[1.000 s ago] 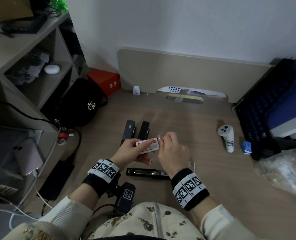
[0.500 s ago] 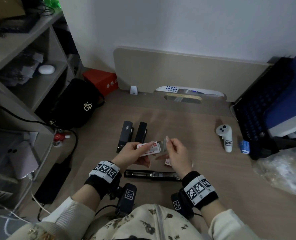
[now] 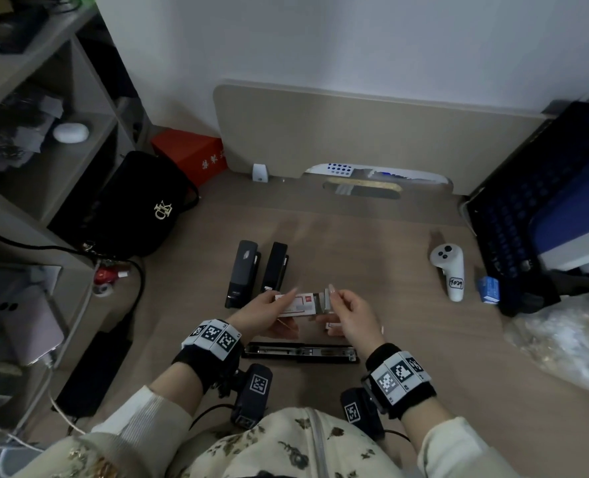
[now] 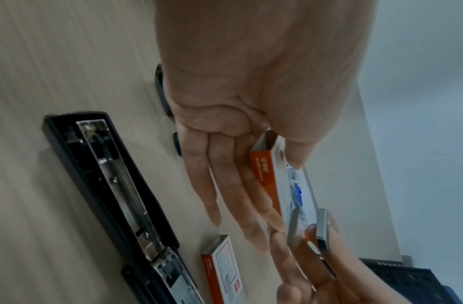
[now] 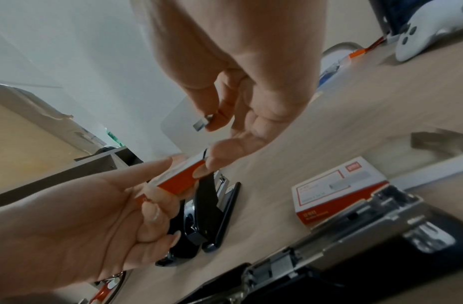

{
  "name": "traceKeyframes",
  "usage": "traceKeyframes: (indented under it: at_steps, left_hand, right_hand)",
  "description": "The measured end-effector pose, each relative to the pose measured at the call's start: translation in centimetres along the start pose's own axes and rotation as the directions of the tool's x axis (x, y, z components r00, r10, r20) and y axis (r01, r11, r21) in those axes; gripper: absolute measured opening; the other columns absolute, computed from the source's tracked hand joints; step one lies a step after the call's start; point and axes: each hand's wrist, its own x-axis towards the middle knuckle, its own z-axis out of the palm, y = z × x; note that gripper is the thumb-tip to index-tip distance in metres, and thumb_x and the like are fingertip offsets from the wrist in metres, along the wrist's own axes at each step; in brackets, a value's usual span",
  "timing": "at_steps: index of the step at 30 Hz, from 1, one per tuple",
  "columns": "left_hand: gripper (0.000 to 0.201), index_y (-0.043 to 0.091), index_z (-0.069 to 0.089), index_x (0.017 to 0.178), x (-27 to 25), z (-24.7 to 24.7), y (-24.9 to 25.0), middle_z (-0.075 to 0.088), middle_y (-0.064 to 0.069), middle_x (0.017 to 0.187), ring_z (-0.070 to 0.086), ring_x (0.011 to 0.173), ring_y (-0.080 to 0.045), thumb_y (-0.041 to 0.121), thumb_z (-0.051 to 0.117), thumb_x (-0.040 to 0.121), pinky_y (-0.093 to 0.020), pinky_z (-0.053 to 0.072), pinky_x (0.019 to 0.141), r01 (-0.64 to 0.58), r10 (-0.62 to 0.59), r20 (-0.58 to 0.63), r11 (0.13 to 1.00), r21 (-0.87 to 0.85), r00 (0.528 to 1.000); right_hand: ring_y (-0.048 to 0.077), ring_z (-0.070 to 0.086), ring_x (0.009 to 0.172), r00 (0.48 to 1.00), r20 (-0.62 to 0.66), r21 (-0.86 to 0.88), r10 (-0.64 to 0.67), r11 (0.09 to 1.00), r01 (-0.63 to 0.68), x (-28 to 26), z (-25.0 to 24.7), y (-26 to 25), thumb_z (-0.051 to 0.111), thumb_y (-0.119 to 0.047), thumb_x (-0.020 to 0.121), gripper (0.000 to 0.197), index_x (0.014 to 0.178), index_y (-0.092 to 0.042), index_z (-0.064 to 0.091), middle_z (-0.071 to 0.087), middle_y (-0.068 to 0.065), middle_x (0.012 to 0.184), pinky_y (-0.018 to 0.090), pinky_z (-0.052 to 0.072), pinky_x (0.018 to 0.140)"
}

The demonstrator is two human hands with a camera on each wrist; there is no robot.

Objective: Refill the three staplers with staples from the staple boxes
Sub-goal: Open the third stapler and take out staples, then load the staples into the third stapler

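Note:
My left hand [image 3: 269, 313] holds a small red-and-white staple box [image 3: 295, 303] above the desk, its end open toward the right. My right hand [image 3: 346, 312] pinches a grey strip of staples [image 3: 327, 298] just outside that open end; the same strip [image 5: 202, 123] shows between thumb and forefinger in the right wrist view. A black stapler [image 3: 300, 353] lies opened flat below my hands, its metal channel [image 4: 116, 185] exposed. Two closed black staplers [image 3: 243, 272] [image 3: 275, 267] lie side by side beyond my left hand. A second staple box [image 5: 339, 187] lies on the desk near the opened stapler.
A white controller [image 3: 450, 270] and a small blue box [image 3: 489, 288] lie to the right, by a dark keyboard [image 3: 527, 222]. A clear plastic bag [image 3: 569, 336] sits at right front. A black bag [image 3: 141, 205], red box [image 3: 191, 155] and shelves [image 3: 44, 132] stand on the left.
My right hand has drawn away from the box to the right, pulling a staple strip out of its open end. The left hand kept holding the box, shifting slightly.

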Motion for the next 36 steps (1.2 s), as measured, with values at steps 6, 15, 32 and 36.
traceKeyframes:
  at_steps: [6,15,32,36]
  left_hand:
    - [0.045,0.011,0.049,0.114,1.4,-0.1,-0.7,0.073,-0.004,0.075,0.072,0.062,-0.017,0.052,0.036,0.100,-0.021,0.048,0.050,0.130,-0.131,-0.001,0.988,0.088,0.991]
    - [0.051,0.003,0.056,0.121,3.1,-1.3,-1.8,0.072,-0.007,0.091,0.061,0.053,-0.005,0.046,0.035,0.103,-0.015,0.038,0.043,0.170,-0.190,0.030,0.928,0.331,0.981]
    - [0.057,0.003,0.066,0.089,3.9,-1.0,-1.4,0.076,-0.013,0.076,0.075,0.068,-0.020,0.056,0.047,0.095,-0.019,0.038,0.039,0.236,-0.128,-0.230,0.808,0.540,0.965]
    - [0.054,0.008,0.061,0.076,2.6,-1.2,-0.7,0.076,-0.012,0.081,0.074,0.065,-0.019,0.056,0.045,0.096,-0.017,0.038,0.039,0.187,-0.063,-0.227,0.793,0.579,0.972]
  right_hand:
    - [0.014,0.070,0.080,0.990,0.046,-0.063,0.134,0.989,-0.131,1.0,0.2,1.2,0.042,-0.036,0.099,0.029,0.100,-0.011,0.057,0.068,0.001,0.098,0.022,0.052,0.055]
    - [0.016,0.071,0.080,0.977,0.071,-0.171,0.201,0.967,-0.187,2.0,0.9,2.1,0.042,-0.041,0.099,0.029,0.098,-0.017,0.058,0.072,0.006,0.095,0.028,0.054,0.063]
    - [0.018,0.069,0.072,0.979,-0.010,-0.140,0.206,0.969,-0.205,2.3,0.2,3.2,0.041,-0.037,0.099,0.031,0.097,-0.012,0.059,0.073,0.008,0.086,0.023,0.042,0.046]
    - [0.013,0.056,0.050,0.992,-0.072,-0.162,0.105,0.980,-0.115,2.0,-0.1,2.7,0.047,-0.038,0.097,0.033,0.085,-0.011,0.060,0.071,0.020,0.085,0.034,0.048,0.059]
